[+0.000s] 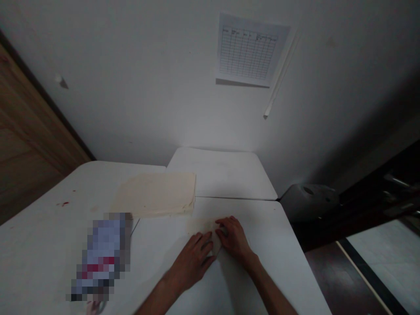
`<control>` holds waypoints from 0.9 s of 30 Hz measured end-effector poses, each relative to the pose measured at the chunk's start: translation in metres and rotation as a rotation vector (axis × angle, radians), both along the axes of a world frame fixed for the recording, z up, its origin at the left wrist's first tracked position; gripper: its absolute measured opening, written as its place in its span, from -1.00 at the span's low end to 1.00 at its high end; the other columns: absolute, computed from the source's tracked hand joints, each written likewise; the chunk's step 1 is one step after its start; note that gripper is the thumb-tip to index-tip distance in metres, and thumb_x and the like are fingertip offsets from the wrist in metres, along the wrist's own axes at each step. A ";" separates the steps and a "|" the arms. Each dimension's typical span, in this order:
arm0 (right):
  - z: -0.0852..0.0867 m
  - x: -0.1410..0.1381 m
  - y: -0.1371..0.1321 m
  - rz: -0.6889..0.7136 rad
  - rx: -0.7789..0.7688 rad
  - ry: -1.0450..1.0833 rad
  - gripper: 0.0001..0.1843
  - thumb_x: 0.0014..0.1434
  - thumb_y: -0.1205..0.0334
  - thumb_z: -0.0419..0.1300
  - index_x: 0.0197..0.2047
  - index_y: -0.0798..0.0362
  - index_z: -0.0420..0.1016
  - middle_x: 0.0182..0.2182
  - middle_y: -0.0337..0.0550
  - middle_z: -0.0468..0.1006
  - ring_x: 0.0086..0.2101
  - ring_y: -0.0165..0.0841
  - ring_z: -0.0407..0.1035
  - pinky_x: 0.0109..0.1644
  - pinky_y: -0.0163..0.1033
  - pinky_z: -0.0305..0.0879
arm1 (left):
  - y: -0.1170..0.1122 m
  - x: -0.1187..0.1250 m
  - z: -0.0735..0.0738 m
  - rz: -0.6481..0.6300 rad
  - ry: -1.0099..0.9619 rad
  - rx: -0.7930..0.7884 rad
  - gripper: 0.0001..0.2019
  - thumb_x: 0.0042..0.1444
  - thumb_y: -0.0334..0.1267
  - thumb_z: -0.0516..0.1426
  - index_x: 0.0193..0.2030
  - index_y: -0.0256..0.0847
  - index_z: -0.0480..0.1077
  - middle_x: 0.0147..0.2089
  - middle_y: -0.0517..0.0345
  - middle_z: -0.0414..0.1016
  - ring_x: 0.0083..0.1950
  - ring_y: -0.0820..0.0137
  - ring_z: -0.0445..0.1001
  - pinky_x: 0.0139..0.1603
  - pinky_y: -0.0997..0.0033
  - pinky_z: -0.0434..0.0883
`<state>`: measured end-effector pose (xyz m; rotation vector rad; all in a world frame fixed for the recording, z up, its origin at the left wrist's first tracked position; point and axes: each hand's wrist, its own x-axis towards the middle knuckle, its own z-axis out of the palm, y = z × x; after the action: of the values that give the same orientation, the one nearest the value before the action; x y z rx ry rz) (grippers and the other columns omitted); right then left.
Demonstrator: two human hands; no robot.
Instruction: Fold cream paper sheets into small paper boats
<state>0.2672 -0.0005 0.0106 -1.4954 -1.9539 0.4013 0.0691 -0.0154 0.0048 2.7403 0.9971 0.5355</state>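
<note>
A small pale cream sheet, apparently paper (198, 225), lies on the white table in front of me, and part of it stands raised or folded between my hands. My left hand (196, 259) comes from the lower left, fingers bent and closed on the sheet's near side. Curled over the right side of the same sheet is my right hand (233, 238), thumb and fingers pinched together. The fingers partly hide the sheet, so its exact fold is unclear. Farther left, a stack of larger cream sheets (157, 192) lies flat with uneven edges.
The white table (269, 262) is made of several tops with seams between them. A pixelated bluish item (103, 251) lies at left. A printed grid sheet (251, 50) hangs on the wall. A grey plastic container (308, 201) stands beyond the right edge, near dark furniture (367, 205).
</note>
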 end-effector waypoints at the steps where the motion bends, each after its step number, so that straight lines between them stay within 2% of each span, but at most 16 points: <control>1: 0.000 0.000 0.000 0.002 0.002 0.001 -0.72 0.13 0.39 0.18 -0.07 0.00 0.47 -0.28 -0.14 0.55 -0.19 -0.23 0.37 0.04 -0.08 0.21 | 0.000 0.000 0.000 0.004 -0.006 -0.004 -0.76 0.22 -0.18 0.12 0.00 -0.15 0.38 0.18 -0.01 0.37 0.18 0.14 0.33 0.18 -0.03 0.32; 8: 0.000 -0.001 -0.002 -0.003 0.015 -0.026 -0.71 0.13 0.41 0.18 -0.07 -0.01 0.47 -0.26 -0.15 0.55 -0.16 -0.23 0.37 0.10 -0.05 0.16 | 0.000 -0.001 -0.002 -0.001 -0.016 -0.010 -0.75 0.22 -0.17 0.11 0.02 -0.13 0.37 0.21 -0.01 0.35 0.21 0.13 0.31 0.19 -0.04 0.30; 17: -0.002 0.000 -0.002 0.005 0.033 -0.053 -0.71 0.13 0.39 0.20 -0.06 -0.03 0.47 -0.22 -0.12 0.55 -0.14 -0.21 0.36 0.06 -0.05 0.19 | -0.002 0.000 0.000 0.006 0.024 0.064 -0.74 0.25 -0.17 0.07 0.02 -0.17 0.37 0.20 -0.06 0.35 0.19 0.09 0.33 0.15 -0.08 0.33; 27: -0.004 0.001 0.001 0.014 0.023 -0.074 -0.72 0.14 0.37 0.21 -0.06 -0.04 0.47 -0.23 -0.15 0.55 -0.15 -0.23 0.37 0.08 -0.07 0.17 | -0.002 -0.001 0.000 -0.001 0.011 0.112 -0.72 0.25 -0.17 0.07 0.05 -0.20 0.36 0.17 -0.08 0.38 0.18 0.10 0.35 0.15 -0.02 0.35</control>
<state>0.2681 0.0008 0.0068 -1.5028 -2.0205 0.3328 0.0681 -0.0177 0.0043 2.8438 0.9979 0.5938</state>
